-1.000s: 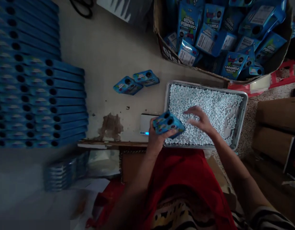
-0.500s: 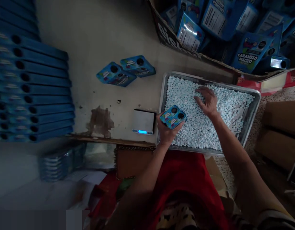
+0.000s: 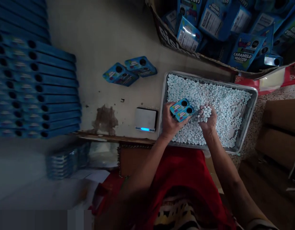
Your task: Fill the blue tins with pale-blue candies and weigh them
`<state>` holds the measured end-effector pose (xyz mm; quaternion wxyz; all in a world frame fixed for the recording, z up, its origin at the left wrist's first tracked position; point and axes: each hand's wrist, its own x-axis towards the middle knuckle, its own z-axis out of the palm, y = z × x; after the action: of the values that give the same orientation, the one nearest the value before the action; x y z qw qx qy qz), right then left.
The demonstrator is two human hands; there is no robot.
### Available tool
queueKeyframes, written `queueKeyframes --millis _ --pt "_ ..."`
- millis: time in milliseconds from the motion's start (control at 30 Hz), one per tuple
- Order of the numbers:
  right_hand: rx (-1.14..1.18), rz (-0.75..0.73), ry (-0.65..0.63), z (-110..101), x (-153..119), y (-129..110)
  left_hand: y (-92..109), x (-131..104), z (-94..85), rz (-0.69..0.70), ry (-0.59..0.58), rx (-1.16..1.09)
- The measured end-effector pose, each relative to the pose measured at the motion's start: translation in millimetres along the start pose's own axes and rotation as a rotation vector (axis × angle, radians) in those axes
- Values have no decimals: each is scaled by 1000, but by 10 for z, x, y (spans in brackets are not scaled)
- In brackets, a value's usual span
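Observation:
My left hand (image 3: 170, 123) is wrapped round two small blue candy boxes (image 3: 182, 110) held side by side, each with a dark round hole on top. They are over the left part of a metal tray (image 3: 248, 118) spread with pale, small candies (image 3: 183, 84). Just right of the boxes, my right hand (image 3: 210, 119) is cupped palm up, with a heap of the candies (image 3: 205, 113) in it. Left of the tray, a small scale (image 3: 145, 118) with a lit blue display lies on the table.
Two blue boxes (image 3: 121, 74) lie on the table (image 3: 94, 41) behind the scale. Stacked blue boxes (image 3: 56, 92) stand at the left. A cardboard carton (image 3: 176, 48) full of blue boxes sits behind the tray, and brown cartons (image 3: 281, 118) are at the right.
My right hand has turned from reaching down into the candies to palm up, with a heap in it, and come nearer the boxes. My left hand has moved slightly right with the boxes.

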<state>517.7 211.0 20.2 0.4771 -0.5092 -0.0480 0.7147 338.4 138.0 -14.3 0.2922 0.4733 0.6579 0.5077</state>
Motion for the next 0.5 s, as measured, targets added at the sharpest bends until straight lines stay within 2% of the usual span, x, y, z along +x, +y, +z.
queueKeyframes --millis 67,233,333,500 --pt "85 9 -91 144 -184 -89 -9 45 -108 92 -68 68" --pt "-93 -329 -260 518 -529 -221 29 154 -157 164 -162 123" --pt "-219 -476 -314 623 -581 -227 105 187 -173 183 -240 103" --pt "-300 -636 -338 736 -568 -142 159 237 -224 116 -302 113"
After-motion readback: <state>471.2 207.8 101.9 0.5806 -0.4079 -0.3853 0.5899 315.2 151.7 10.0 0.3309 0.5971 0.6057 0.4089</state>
